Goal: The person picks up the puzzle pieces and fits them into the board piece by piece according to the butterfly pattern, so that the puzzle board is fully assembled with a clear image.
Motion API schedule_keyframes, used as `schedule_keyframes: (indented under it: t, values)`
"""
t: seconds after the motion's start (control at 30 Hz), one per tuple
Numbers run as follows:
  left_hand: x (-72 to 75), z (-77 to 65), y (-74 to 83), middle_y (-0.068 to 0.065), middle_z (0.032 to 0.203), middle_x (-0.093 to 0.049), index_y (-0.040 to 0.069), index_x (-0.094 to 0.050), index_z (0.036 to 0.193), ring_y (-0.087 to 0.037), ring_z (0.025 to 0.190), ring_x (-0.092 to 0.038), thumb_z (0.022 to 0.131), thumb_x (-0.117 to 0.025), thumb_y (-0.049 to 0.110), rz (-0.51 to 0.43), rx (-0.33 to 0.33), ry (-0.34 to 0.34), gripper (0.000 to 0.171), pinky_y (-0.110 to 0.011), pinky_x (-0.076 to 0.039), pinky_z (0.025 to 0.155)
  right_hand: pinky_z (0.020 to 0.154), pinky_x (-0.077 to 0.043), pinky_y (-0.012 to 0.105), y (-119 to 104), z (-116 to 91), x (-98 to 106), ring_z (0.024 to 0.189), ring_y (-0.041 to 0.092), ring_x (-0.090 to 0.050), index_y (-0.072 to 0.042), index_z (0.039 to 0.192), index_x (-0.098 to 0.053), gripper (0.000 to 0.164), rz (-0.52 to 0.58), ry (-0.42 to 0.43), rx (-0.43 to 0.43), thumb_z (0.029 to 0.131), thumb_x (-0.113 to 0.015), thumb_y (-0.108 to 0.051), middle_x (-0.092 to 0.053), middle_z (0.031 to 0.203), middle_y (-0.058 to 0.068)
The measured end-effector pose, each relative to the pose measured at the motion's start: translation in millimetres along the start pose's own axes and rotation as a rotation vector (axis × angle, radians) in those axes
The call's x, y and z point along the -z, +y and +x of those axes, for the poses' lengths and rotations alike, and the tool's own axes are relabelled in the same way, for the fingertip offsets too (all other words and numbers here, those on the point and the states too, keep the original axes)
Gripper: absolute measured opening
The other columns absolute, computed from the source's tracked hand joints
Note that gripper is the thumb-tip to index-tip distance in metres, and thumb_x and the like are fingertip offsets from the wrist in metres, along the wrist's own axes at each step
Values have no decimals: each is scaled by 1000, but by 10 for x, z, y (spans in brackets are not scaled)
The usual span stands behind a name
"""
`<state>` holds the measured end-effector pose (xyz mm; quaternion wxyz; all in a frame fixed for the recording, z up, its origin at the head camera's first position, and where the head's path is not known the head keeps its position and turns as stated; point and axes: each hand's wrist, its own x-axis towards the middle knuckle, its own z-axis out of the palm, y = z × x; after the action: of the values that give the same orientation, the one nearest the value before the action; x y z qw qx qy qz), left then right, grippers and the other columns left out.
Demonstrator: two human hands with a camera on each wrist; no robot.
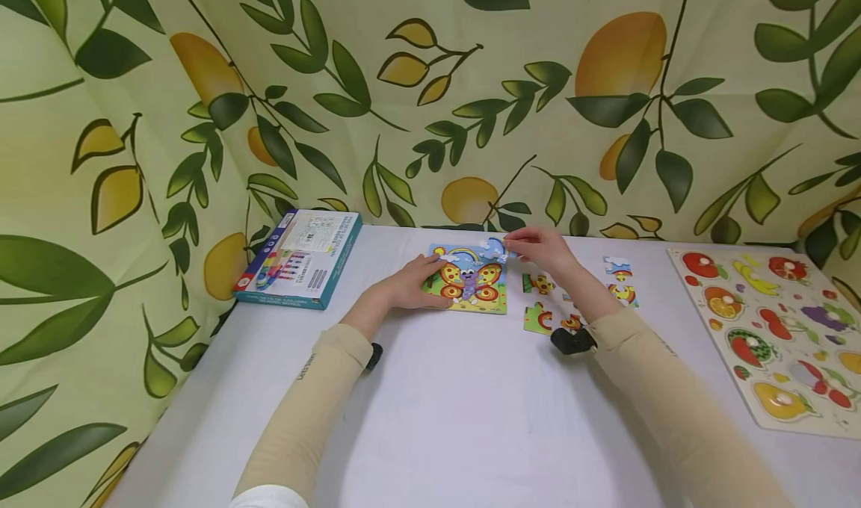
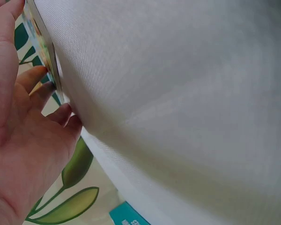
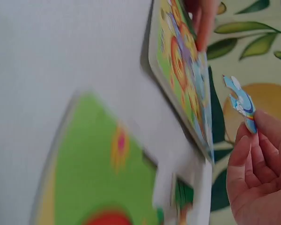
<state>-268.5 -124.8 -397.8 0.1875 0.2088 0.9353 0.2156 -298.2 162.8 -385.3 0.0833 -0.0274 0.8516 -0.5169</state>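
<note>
In my head view, the puzzle sits on the bench near the middle of the frame, and the right hand pinches a blue piece over its upper right corner. The left hand lies loosely spread along the left edge. I'd judge the step in hand to be seating that piece: I'd keep it level, match its knobs and notches to the gap, then press flat with a fingertip. Right of centre, loose pieces lie partly hidden under the right forearm and its black strap, so I'd lift that wrist to avoid dragging them. A box stands left of centre and a fruit board fills the right edge, both well apart. My left wrist view shows fingers touching the puzzle's rim at upper left; light bracing there should stop it sliding. In my right wrist view, at right, thumb and fingers hold the piece tilted and apart from the puzzle, so I'd flatten it first; a green piece blurs across the bottom.
</note>
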Motion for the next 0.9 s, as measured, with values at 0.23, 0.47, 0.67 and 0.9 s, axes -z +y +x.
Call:
schedule_keyframes:
  t: [0.23, 0.47, 0.67, 0.9]
  values:
    - [-1, -1, 21, -2, 163, -12, 18, -26, 156, -26, 149, 0, 86, -69, 51, -2, 13, -10, 89, -45, -10, 118, 78, -48, 26, -130, 193, -543, 92, 18, -56, -5, 118, -68, 31, 21, -21, -30, 97, -63, -27, -65, 116, 11]
    - [14, 0, 30, -4, 163, -12, 17, -25, 156, -26, 149, -3, 85, -70, 52, 21, 20, 4, 91, -44, -13, 118, 71, -48, 22, -125, 270, -672, 82, 15, -58, -5, 115, -69, 31, 46, 48, -44, 95, -65, -28, -67, 111, 11]
    - [16, 5, 31, -3, 163, -11, 17, -25, 156, -27, 149, -4, 85, -69, 52, 34, 26, 7, 91, -45, -14, 118, 67, -48, 23, -98, 316, -693, 73, 14, -59, -5, 109, -69, 28, -2, 83, -40, 93, -68, -28, -68, 97, 10]
    - [-5, 13, 46, -4, 163, -12, 19, -23, 157, -26, 149, -5, 85, -68, 54, 49, 34, 7, 91, -45, -17, 117, 64, -49, 22, -93, 344, -724, 72, 17, -59, -4, 104, -68, 23, -85, 118, -28, 93, -69, -24, -66, 91, 10]
